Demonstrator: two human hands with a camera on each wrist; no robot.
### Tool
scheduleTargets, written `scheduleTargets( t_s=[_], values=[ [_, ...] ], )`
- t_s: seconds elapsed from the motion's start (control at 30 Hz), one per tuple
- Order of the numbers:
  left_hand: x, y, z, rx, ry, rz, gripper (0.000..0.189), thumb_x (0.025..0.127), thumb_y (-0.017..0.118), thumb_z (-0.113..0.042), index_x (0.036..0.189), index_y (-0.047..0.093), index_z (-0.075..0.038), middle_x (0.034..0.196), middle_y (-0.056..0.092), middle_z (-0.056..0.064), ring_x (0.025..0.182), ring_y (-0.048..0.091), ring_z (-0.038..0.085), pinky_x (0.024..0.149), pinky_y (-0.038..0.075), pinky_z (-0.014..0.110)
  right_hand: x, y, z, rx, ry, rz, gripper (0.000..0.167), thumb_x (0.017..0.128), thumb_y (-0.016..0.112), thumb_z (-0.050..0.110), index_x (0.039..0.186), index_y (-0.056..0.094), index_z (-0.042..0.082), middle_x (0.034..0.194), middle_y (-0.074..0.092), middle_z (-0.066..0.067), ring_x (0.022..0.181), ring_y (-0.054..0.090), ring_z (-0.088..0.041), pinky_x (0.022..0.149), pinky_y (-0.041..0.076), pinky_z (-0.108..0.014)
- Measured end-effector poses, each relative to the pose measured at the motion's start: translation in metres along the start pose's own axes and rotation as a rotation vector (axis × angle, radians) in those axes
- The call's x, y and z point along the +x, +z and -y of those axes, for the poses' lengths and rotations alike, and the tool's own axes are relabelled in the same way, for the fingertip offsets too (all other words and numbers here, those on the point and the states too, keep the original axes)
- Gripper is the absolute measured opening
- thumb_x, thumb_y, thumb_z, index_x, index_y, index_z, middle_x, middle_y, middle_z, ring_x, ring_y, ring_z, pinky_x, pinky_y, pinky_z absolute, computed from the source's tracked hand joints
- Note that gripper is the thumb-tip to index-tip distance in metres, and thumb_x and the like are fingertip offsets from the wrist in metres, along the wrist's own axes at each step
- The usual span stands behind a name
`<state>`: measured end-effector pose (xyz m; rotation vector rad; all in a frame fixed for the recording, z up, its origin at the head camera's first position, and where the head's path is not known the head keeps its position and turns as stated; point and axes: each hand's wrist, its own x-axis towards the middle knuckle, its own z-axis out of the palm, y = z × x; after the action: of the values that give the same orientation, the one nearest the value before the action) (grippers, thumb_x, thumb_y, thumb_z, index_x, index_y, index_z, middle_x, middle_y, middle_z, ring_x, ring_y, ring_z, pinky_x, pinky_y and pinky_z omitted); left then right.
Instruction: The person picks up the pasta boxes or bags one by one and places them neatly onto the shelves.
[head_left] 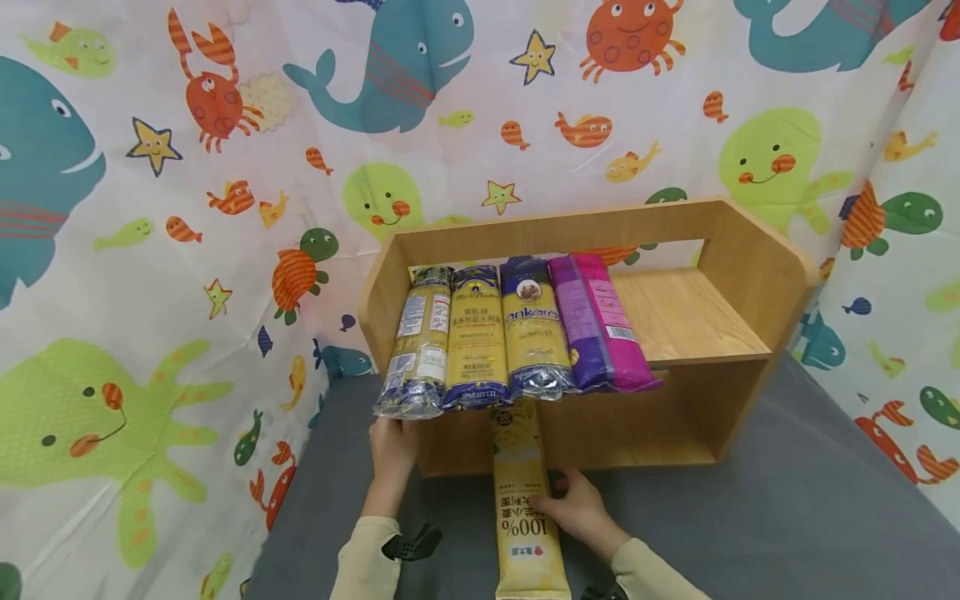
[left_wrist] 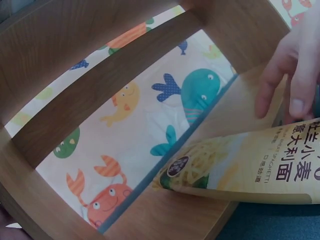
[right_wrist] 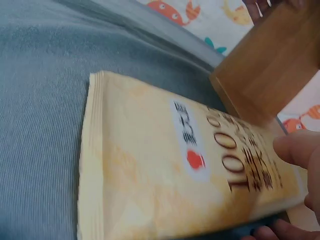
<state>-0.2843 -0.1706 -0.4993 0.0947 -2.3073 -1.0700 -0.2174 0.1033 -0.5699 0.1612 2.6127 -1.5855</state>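
A yellow pack of spaghetti (head_left: 528,533) lies with its far end inside the lower level of a small wooden shelf (head_left: 630,429). My right hand (head_left: 585,512) holds this pack by its right edge, thumb on top and fingers along the side. In the right wrist view the thumb (right_wrist: 295,150) overlaps the printed front. My left hand (head_left: 393,450) grips the shelf's left side panel near its front, its fingertips partly hidden under the overhanging packs. The left wrist view shows the pack's far end (left_wrist: 190,167) resting on the lower board.
On the upper board several pasta packs lean side by side: a clear-ended one (head_left: 416,350), two yellow-and-blue ones (head_left: 477,342) and a pink-purple one (head_left: 600,325). Their lower ends overhang the front edge. A grey cloth (head_left: 810,500) covers the table; a sea-animal curtain (head_left: 480,158) hangs behind.
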Motion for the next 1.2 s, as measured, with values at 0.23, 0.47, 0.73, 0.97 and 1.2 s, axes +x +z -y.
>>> scheduleTargets(
  t_s=[0.23,0.47,0.73,0.97,1.2],
  values=[
    [0.003,0.000,-0.004,0.009,0.002,0.022,0.022,0.104,0.054,-0.011,0.109,0.069,0.003,0.077,0.068,0.020,0.063,0.057,0.027,0.057,0.045,0.045,0.003,0.016,0.002,-0.037,-0.062,0.015,0.087,0.069,0.085,0.021,0.145,0.048,0.002,0.103,0.067,-0.018,0.078,0.063,-0.021,0.066,0.053,-0.037],
    [0.007,-0.001,-0.005,0.000,0.019,0.018,0.022,0.105,0.052,-0.012,0.108,0.069,0.002,0.071,0.064,0.018,0.058,0.052,0.023,0.053,0.040,0.038,0.004,0.023,0.010,-0.177,-0.047,-0.028,0.092,0.067,0.088,0.027,0.146,0.048,0.007,0.108,0.063,-0.019,0.086,0.058,-0.025,0.073,0.050,-0.042],
    [0.008,-0.003,-0.006,0.011,0.004,0.011,0.022,0.104,0.052,-0.011,0.107,0.069,0.003,0.076,0.068,0.021,0.062,0.058,0.028,0.056,0.044,0.044,0.006,0.031,0.017,-0.184,-0.076,-0.056,0.091,0.066,0.090,0.018,0.145,0.047,0.006,0.109,0.062,-0.019,0.091,0.053,-0.027,0.075,0.046,-0.043],
    [0.006,-0.004,-0.003,0.013,-0.016,0.008,0.022,0.104,0.053,-0.011,0.103,0.068,0.004,0.078,0.068,0.023,0.064,0.058,0.030,0.057,0.044,0.046,0.004,0.028,0.020,-0.133,-0.093,-0.026,0.091,0.066,0.088,0.010,0.147,0.046,0.009,0.114,0.066,-0.023,0.087,0.058,-0.027,0.074,0.047,-0.041],
    [0.002,0.000,-0.001,-0.001,-0.011,0.010,0.017,0.102,0.054,-0.007,0.098,0.067,0.004,0.073,0.065,0.021,0.061,0.050,0.023,0.054,0.039,0.039,-0.006,0.017,0.009,0.010,-0.040,0.027,0.088,0.070,0.084,0.001,0.148,0.044,0.010,0.124,0.063,-0.027,0.074,0.058,-0.021,0.061,0.048,-0.033]
  ],
)
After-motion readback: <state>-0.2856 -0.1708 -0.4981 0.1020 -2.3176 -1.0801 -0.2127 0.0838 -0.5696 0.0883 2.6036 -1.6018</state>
